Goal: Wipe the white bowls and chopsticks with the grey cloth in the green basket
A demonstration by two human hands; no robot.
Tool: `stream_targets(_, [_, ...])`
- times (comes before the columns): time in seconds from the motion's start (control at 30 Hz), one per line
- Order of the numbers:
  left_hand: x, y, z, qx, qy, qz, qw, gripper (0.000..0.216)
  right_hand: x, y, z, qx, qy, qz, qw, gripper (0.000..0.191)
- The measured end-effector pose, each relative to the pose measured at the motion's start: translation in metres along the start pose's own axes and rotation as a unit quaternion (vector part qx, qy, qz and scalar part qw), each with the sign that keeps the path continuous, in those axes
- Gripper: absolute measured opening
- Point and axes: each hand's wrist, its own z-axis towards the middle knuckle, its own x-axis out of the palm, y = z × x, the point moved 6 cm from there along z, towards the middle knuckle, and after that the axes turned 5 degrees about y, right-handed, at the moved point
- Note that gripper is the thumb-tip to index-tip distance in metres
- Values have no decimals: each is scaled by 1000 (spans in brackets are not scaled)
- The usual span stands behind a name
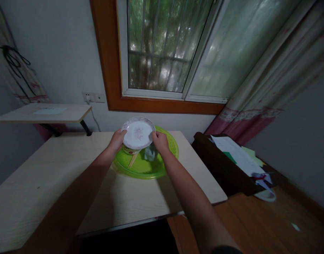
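Observation:
A white plate [138,133] with a patterned rim and a faint flower print is held by both hands above a green plastic basin [143,173]. My left hand [117,139] grips its left edge, thumb on top. On the opposite edge, my right hand [160,141] is closed the same way. Below the plate, a bowl [130,151] with a coloured pattern shows only in part. A pair of chopsticks [132,160] leans in the basin, and a grey cloth [150,152] lies beside them, near my right hand.
The basin stands on a pale wooden table [135,197]. A raised shelf [45,110] on black legs is at the left. Against the wall are sockets [93,97] with a cable. To the right, a dark cabinet [220,165] bears papers [233,153].

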Motion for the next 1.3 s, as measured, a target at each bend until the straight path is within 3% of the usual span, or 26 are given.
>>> stream_targets(0.27, [0, 0, -2, -2, 10, -6, 1000, 45, 0, 0, 0, 5, 6, -9, 1000, 44])
stream_targets(0.7, [1, -6, -4, 24, 1, -37, 999, 63, 2, 1, 1, 20, 38, -24, 999, 44])
stream_targets(1.1, [16, -19, -15, 20, 59, -84, 994, 68, 14, -6, 0, 23, 79, 86, 993, 35])
stream_targets(1.3, [13, -13, -9, 12, 44, -89, 995, 65, 16, -8, 1, 15, 83, 138, 987, 34])
